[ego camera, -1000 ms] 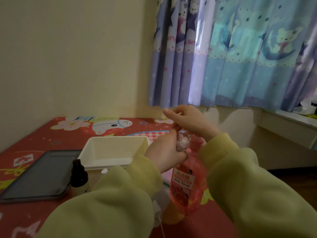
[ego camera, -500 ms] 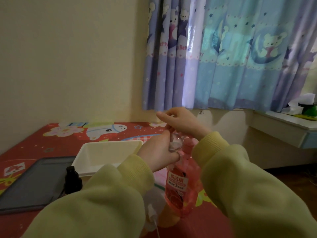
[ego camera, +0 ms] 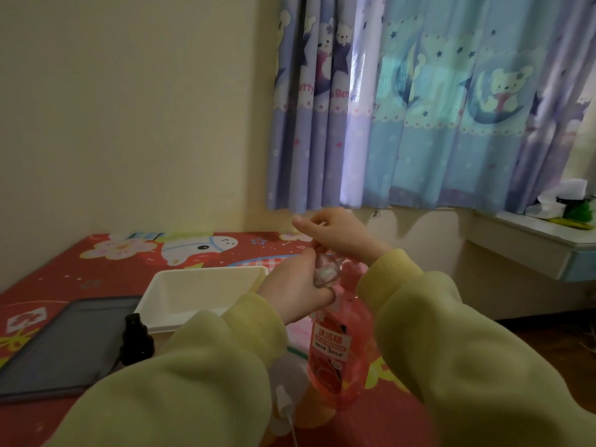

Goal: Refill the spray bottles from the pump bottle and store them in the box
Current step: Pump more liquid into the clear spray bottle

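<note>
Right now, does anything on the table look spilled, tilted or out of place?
No spill shows. What looks like a white spray head with its tube lies loose on the table beside the pump bottle, off any bottle.

Pink translucent plastic pump bottle [ego camera: 342, 346]: pump head hidden under the right hand [ego camera: 338, 235]; grip or mere press, cannot tell. Right flank behind the right sleeve [ego camera: 451, 350].

Small clear plastic bottle [ego camera: 326, 273] in the left hand [ego camera: 295, 293]: only a blurred bulge shows; mouth and fill level unreadable.

Black spray bottle [ego camera: 137, 338], left of the left hand: lower body behind the yellow-green left sleeve [ego camera: 180, 382].

White spray head [ego camera: 283, 400] under the left wrist: blurred; its thin tube is cut by the bottom edge.

White rectangular plastic box [ego camera: 200, 295]: near corner behind the left hand.

White and green clutter [ego camera: 548, 204], far right of the right hand: too small to name, clipped by the edge.
</note>
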Motion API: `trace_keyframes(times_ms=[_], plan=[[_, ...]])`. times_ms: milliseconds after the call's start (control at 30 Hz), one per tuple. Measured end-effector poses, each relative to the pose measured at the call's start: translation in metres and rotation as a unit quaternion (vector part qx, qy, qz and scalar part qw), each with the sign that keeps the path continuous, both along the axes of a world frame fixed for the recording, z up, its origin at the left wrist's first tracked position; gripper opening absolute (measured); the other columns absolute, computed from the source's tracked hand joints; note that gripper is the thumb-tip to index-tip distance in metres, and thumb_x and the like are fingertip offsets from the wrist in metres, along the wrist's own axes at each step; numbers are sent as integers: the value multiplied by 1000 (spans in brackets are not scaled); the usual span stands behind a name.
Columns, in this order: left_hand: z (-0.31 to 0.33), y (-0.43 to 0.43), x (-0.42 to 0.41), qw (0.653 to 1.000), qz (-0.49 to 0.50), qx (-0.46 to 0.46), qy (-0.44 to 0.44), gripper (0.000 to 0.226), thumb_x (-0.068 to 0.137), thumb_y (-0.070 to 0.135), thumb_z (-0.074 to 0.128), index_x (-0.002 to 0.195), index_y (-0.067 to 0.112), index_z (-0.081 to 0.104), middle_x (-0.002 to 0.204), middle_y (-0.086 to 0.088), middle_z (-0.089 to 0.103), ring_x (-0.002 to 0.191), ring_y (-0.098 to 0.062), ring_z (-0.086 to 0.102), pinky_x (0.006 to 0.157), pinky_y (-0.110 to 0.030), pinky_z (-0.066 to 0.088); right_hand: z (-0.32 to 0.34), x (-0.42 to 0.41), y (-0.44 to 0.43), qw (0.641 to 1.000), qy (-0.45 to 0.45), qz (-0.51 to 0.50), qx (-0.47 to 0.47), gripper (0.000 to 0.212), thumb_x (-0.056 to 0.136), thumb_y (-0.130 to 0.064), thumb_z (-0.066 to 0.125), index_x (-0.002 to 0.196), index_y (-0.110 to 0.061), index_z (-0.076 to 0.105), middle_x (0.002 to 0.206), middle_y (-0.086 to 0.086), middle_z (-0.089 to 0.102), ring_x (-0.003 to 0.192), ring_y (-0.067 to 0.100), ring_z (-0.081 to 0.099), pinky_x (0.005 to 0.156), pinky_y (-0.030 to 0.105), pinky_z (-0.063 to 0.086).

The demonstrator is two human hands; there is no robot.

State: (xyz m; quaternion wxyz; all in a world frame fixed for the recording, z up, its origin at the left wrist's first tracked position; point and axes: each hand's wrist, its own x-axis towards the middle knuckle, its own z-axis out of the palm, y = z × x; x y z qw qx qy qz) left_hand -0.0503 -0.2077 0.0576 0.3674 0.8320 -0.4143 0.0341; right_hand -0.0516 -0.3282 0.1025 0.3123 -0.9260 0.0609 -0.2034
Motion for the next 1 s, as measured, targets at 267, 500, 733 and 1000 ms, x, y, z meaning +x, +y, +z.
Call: trace_keyframes(times_ms=[267,500,733,1000], plan=[[-13,-6,0,999,-6,-22,25,28,76,19,63,74,24,36,73,10,45,73,-14,50,58,-24,35,-14,5,-7,999,-44,-19,1,51,82,-60,53,82,-10,65,70,7,71,69,21,70,72,39,58],[-13,-2,2,1000,0,-6,26,26,74,18,63,82,22,39,76,8,50,83,-21,57,67,-28,41,-12,7,-4,999,-2,-21,-43,46,82,-62,50,68,-19,59,66,0,65,71,21,69,75,42,57],[0,-1,2,1000,11,4,-4,29,73,20,63,96,16,46,91,-2,59,89,-23,59,74,-35,48,1,-1,-2,999,-27,-3,20,55,84,-61,49,89,-8,65,73,5,70,76,22,70,75,38,57],[-17,-3,4,1000,20,-7,1,25,75,18,63,83,20,39,78,6,51,80,-17,54,66,-26,39,-17,5,-2,998,-36,-33,-31,59,80,-69,44,81,-14,65,71,4,69,73,21,68,79,46,55]])
